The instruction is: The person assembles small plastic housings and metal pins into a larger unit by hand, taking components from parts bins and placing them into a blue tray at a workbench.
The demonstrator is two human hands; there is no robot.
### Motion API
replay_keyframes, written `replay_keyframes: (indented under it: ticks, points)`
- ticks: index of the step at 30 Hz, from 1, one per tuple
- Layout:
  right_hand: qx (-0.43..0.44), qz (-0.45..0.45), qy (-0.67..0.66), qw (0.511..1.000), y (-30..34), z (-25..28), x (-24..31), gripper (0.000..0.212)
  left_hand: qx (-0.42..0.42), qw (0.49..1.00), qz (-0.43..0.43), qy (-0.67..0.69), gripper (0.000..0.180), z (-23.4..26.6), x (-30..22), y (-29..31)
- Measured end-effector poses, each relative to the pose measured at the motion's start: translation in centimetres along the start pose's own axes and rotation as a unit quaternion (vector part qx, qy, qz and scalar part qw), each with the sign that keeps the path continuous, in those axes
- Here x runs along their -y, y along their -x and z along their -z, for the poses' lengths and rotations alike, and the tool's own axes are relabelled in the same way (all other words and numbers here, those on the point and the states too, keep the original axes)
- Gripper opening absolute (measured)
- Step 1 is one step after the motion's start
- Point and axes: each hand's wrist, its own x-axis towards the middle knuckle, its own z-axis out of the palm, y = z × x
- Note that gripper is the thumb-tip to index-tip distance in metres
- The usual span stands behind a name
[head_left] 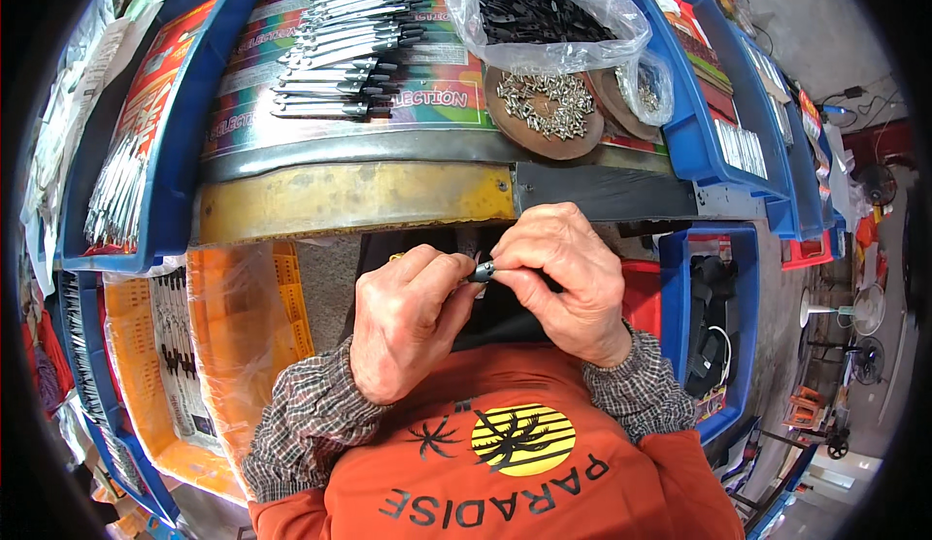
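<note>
Just in front of the table's near edge, my two hands meet at a small black piece with a bright metal spot (482, 271). My left hand (403, 312) pinches it from one side, its fingers curled and hiding most of it. On the other side, the thumb and fingertips of my right hand (568, 273) close on its shiny end. The piece's exact kind does not show. Beyond my hands, small silver metal fittings (546, 105) lie in a round brown dish (503, 130). Behind them sits a clear plastic bag (621, 40) of black parts (534, 11).
Slim silver tools with black ends (335, 74) lie in a long row on the table. A blue bin (170, 166) with metal strips stands left; another blue bin (694, 123) stands right. Below are an orange plastic-lined crate (233, 317) and a blue crate (748, 327) with black items.
</note>
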Motion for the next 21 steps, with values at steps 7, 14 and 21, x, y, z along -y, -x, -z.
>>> replay_keyframes:
  ticks: [7, 14, 21]
  points:
    - [-0.013, 0.005, 0.019, 1.000, 1.0, -0.5, 0.1, 0.020, 0.000, 1.000, -0.019, -0.018, 0.025, -0.1, -0.5, 0.2]
    - [-0.023, 0.059, 0.126, 0.990, 1.6, -0.8, 0.9, 0.021, -0.020, 0.997, -0.062, -0.046, 0.026, -0.5, -0.3, 0.2]
    - [-0.046, 0.064, 0.123, 0.989, 2.1, -1.4, 0.3, 0.024, -0.009, 0.997, -0.043, -0.061, 0.026, -0.5, -0.5, 0.3]
